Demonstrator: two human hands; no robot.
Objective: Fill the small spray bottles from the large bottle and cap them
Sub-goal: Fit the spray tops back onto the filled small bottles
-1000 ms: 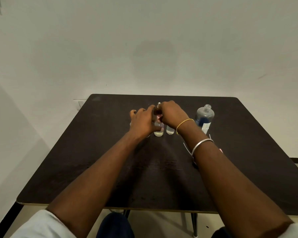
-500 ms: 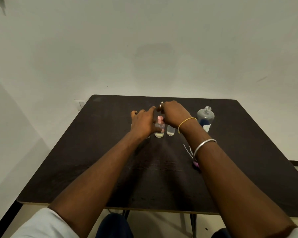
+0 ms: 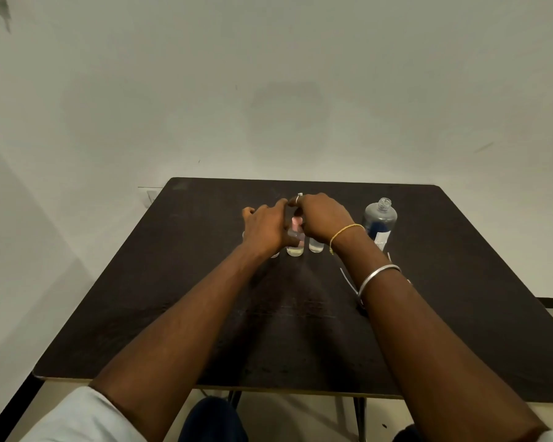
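Three small clear spray bottles stand in a row at the table's middle. My left hand [image 3: 265,229] grips the middle small bottle [image 3: 294,248], its thumb across the front. This bottle carries a pink spray cap [image 3: 296,223], and the curled fingers of my right hand [image 3: 324,218] pinch that cap from above. The left small bottle [image 3: 275,255] is mostly hidden behind my left hand. Under my right hand, the right small bottle [image 3: 316,247] shows only its lower part. The large clear bottle [image 3: 380,221], uncapped and with dark liquid low down, stands upright to the right.
The dark table [image 3: 205,314] stands against a white wall. Thin white spray tubes [image 3: 348,280] lie by my right wrist, partly hidden by the arm. A wall socket [image 3: 150,196] sits beyond the table's far left corner.
The pink cap, mostly covered a second ago, now shows between my hands on the middle bottle. Both hands stay at that bottle; the large bottle has not moved.
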